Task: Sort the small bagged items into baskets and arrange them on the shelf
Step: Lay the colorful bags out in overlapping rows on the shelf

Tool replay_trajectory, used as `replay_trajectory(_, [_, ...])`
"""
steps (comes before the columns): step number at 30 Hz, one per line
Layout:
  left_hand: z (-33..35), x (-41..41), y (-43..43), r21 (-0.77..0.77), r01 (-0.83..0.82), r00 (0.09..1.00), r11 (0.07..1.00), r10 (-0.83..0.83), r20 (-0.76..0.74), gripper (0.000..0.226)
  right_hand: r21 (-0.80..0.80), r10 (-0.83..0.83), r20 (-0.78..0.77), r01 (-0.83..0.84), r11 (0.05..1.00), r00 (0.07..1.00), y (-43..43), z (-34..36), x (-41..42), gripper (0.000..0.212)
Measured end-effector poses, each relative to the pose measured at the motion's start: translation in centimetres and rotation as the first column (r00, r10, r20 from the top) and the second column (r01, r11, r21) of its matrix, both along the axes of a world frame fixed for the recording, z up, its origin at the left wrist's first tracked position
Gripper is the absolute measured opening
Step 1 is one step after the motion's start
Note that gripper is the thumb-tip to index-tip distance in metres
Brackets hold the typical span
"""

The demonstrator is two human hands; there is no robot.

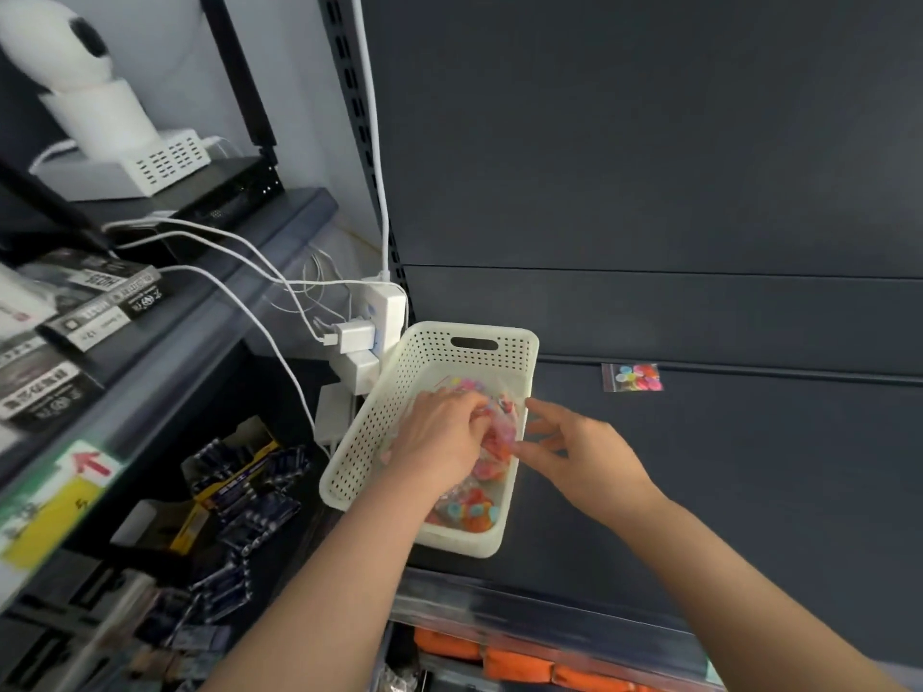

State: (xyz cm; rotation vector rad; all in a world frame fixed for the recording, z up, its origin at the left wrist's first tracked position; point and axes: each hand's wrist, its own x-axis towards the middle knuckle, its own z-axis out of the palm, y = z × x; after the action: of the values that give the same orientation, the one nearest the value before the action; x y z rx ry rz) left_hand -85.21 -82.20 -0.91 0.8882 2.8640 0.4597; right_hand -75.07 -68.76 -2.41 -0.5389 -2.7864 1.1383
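Two hands worked at one white basket [370, 432], set at the left end of the shelf [699, 472] beside the plugs [355, 337]. Left hand [439, 437] was down inside, fingers curled round the bags [469, 511], likely settling them flat. Right hand [584, 452] hung at the right rim, fingers spread, holding nothing. One loose bag [633, 378] lay well apart, not yet sorted.

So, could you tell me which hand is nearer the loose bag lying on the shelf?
Right. The right hand is at the right rim of the basket, below-left of the loose bag; the left hand is farther away, down inside it.
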Motion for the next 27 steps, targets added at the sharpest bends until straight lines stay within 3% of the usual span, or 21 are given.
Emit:
replay_trajectory(4, [-0.4, -0.5, 1.4, -0.094, 0.063, 0.997, 0.994, -0.067, -0.039, 0.023, 0.011, -0.105, -0.025, 0.105, 0.994, 0.994, 0.6, 0.1, 1.2, 0.042])
replay_trajectory(6, [-0.3, -0.5, 1.6, -0.05, 0.037, 0.999, 0.998, -0.038, -0.013, 0.012, 0.004, -0.14, -0.021, 0.14, 0.99, 0.99, 1.2, 0.0, 1.7, 0.042])
replay_trajectory(9, [0.7, -0.2, 1.8, 0.226, -0.074, 0.997, 0.971, 0.074, 0.005, 0.009, -0.017, -0.169, -0.028, 0.169, 0.985, 0.985, 2.2, -0.1, 2.3, 0.038])
replay_trajectory(11, [1.9, 0.5, 2.6, 0.484, -0.134, 0.987, 0.865, 0.074, 0.14, 0.008, -0.077, -0.191, -0.05, 0.187, 0.979, 0.98, 2.8, -0.2, 2.5, 0.034])
replay_trajectory(13, [3.0, 1.7, 4.1, 0.622, -0.189, 0.955, 0.76, -0.005, 0.296, 0.008, -0.214, -0.238, -0.069, 0.218, 0.952, 0.969, 3.6, -0.2, 2.8, 0.028])
replay_trajectory(16, [3.0, 3.4, 6.7, 0.622, -0.171, 0.919, 0.764, -0.105, 0.381, 0.007, -0.544, -0.333, -0.08, 0.239, 0.804, 0.94, 4.8, 0.4, 3.7, 0.025])
replay_trajectory(18, [2.1, 4.5, 8.1, 0.611, -0.174, 0.876, 0.772, -0.162, 0.455, 0.01, -0.671, -0.334, -0.086, 0.193, 0.716, 0.939, 5.8, 0.7, 4.8, 0.028])
replay_trajectory(20, [1.3, 5.6, 9.1, 0.596, -0.204, 0.828, 0.777, -0.188, 0.529, 0.011, -0.688, -0.316, -0.109, 0.158, 0.708, 0.942, 6.7, 0.7, 5.9, 0.021])
replay_trajectory(24, [0.6, 7.2, 10.8, 0.577, -0.245, 0.762, 0.779, -0.213, 0.611, 0.019, -0.704, -0.463, -0.088, 0.273, 0.655, 0.882, 8.5, 0.0, 7.8, 0.01])
replay_trajectory(27, [0.6, 7.7, 11.2, 0.579, -0.259, 0.692, 0.773, -0.27, 0.67, 0.024, -0.693, -0.476, -0.071, 0.3, 0.656, 0.877, 9.4, -0.4, 8.5, 0.008])
